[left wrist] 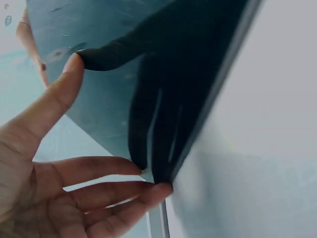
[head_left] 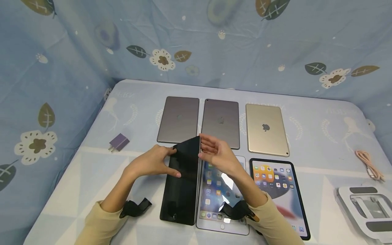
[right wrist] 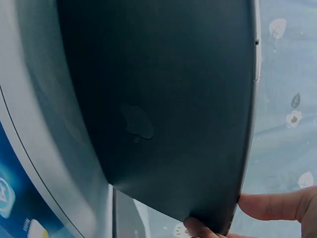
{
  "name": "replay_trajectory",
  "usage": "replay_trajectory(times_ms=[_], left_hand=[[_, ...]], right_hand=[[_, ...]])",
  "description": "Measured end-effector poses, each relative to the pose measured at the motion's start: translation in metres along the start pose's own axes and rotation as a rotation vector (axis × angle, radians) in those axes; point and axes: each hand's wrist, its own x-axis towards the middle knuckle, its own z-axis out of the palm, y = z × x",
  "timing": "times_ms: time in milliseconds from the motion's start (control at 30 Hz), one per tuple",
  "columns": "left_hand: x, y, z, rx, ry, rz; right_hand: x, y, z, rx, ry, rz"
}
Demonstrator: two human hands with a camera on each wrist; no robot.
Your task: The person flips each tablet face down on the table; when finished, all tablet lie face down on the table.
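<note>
A dark tablet (head_left: 183,183) stands tilted on its long side, its black screen towards my left hand. The fingers of my left hand (head_left: 150,161) are fairly straight; thumb tip and fingertips touch the screen and its far corner. In the left wrist view the tablet's glossy screen (left wrist: 99,94) mirrors that hand. My right hand (head_left: 218,154) grips the raised edge near the far corner, thumb at the edge and fingertips on the back. The right wrist view shows the dark back (right wrist: 183,114) with its apple logo.
Beside it lie a white tablet (head_left: 208,190) and a black-rimmed tablet (head_left: 284,195), screens lit. Behind are two grey tablets (head_left: 179,119) and a gold tablet (head_left: 266,132), face down. A purple charger plug (head_left: 118,142) lies left; a coiled cable (head_left: 369,163) and white stand (head_left: 346,207) lie right.
</note>
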Motion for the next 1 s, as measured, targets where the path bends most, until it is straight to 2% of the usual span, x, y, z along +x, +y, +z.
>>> replay_trajectory(times_ms=[300, 600, 800, 1000], left_hand=[[0.004, -0.003, 0.004, -0.071, 0.01, 0.093], [0.006, -0.002, 0.007, -0.119, 0.016, 0.125], [0.008, -0.001, 0.01, -0.135, 0.031, 0.164], [0.01, -0.002, 0.013, -0.147, 0.037, 0.175]], right_hand=[[-0.005, -0.006, -0.003, -0.067, 0.0, -0.05], [-0.007, -0.01, -0.004, -0.131, 0.015, -0.075], [-0.008, -0.012, -0.005, -0.115, 0.011, -0.088], [-0.008, -0.013, -0.007, -0.117, 0.004, -0.093]])
